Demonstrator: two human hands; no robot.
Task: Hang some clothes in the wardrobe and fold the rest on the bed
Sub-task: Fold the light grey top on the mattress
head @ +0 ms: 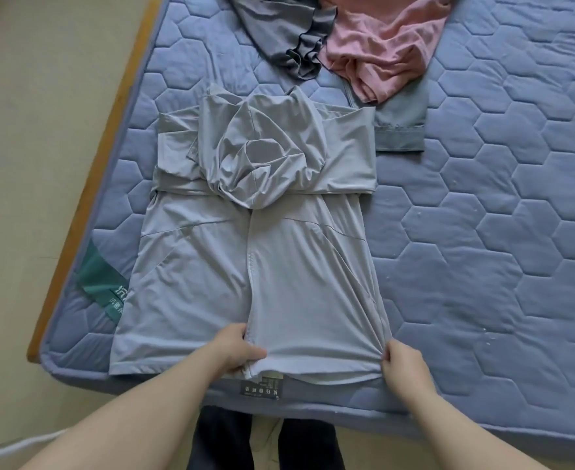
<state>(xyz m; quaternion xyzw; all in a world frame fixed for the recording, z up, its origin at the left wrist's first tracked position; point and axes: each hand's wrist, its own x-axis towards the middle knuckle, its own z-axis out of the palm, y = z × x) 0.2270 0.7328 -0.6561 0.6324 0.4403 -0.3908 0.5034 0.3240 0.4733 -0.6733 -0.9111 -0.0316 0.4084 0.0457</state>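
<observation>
Head view: quilted blue mattress [482, 232], beige floor [42, 130] beside; fingers [242, 330] of left hand [237, 351] and right hand [403, 362] pinch grey jacket [211, 283] hem.

The left hand [240, 351] and the right hand [403, 364] are shown bare, both forearms [126, 412] are left uncovered as far as they can be seen, and dark, navy-toned trousers [223, 439] are worn on the two legs glimpsed between the arms.
</observation>
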